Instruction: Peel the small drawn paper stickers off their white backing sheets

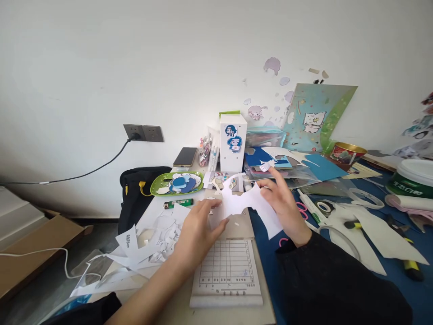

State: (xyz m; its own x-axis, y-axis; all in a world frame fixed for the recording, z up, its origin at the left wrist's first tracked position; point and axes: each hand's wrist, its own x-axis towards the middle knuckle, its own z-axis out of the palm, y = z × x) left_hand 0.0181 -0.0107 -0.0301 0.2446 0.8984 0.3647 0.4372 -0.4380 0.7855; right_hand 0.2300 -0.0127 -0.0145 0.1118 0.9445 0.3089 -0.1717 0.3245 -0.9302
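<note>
A white sheet of paper (237, 202) with a ragged, cut-away outline spans the space between my hands, above a printed form pad (230, 266). My left hand (201, 225) pinches its left side between thumb and fingers. At the right side, the fingers of my right hand (282, 205) are closed on the paper, while the index finger points up and away. Near that fingertip shows a small pale scrap (266, 166); whether it touches the finger is unclear. Behind the paper lies a printed sheet with coloured pictures (216, 178).
Paper scraps (165, 237) are heaped at left. A green tray (158, 186) holds blue and white cutouts, with a green lighter (178, 203) in front. Pink-handled scissors (302, 210), tape rolls (325, 206) and a yellow-black tool (412, 271) lie at right. A white box (233, 160) stands behind.
</note>
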